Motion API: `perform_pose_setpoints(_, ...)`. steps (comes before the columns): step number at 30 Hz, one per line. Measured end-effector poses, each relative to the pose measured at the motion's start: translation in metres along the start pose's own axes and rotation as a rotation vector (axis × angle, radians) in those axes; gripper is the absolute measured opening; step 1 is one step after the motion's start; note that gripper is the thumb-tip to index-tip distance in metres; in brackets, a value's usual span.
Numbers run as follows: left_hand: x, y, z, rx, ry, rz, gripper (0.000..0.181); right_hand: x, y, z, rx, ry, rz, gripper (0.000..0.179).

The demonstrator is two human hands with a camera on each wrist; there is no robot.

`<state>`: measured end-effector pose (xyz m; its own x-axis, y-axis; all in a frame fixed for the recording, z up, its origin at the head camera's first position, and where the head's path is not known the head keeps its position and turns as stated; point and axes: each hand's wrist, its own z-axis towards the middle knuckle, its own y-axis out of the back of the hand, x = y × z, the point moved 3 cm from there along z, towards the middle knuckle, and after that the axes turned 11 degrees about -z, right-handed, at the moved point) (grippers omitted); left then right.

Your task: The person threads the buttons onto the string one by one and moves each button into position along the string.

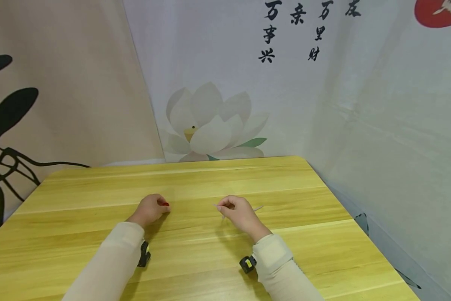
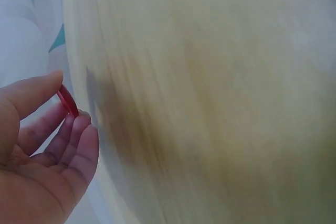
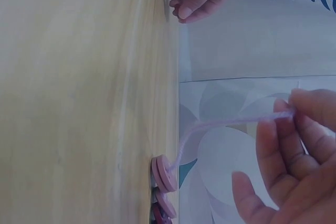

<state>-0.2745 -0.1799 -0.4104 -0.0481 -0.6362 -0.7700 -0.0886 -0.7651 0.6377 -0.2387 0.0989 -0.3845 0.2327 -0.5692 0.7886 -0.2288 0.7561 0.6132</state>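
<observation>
My left hand point(image 1: 150, 210) is raised over the left-middle part of the table, pinching a small thin red disc point(image 2: 67, 100) between thumb and fingertips. To the right of it, my right hand point(image 1: 242, 215) pinches one end of a pale lilac string point(image 3: 226, 122) between thumb and forefinger. From there the string runs down to a pair of pink discs point(image 3: 164, 173) and seems to pass through them. Another pink disc point(image 3: 166, 203) and a dark red disc point(image 3: 159, 215) lie beside these, partly cut off by the frame. In the head view my right hand hides the discs.
The wood-grain table point(image 1: 195, 255) spreads under both hands. A printed cloth backdrop point(image 1: 225, 62) with a lotus and writing hangs behind its far edge. Small black wrist cameras point(image 1: 247, 264) sit under both cuffs.
</observation>
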Motion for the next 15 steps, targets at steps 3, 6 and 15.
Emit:
perform_pose_setpoints(3,-0.0012,0.0004,-0.002,-0.003,0.004,-0.044,0.023,-0.0004,0.0001,0.0001,-0.001,0.0,0.0,0.015)
perform_pose_setpoints(6,-0.0027,0.0001,-0.0036,0.006,0.021,-0.093,0.023,-0.0009,0.0003,0.0002,-0.003,-0.002,0.005,0.014)
perform_pose_setpoints(15,-0.0084,-0.0052,-0.0044,0.015,0.012,-0.177,0.027,-0.0014,0.0018,-0.0002,0.0,-0.006,0.026,0.02)
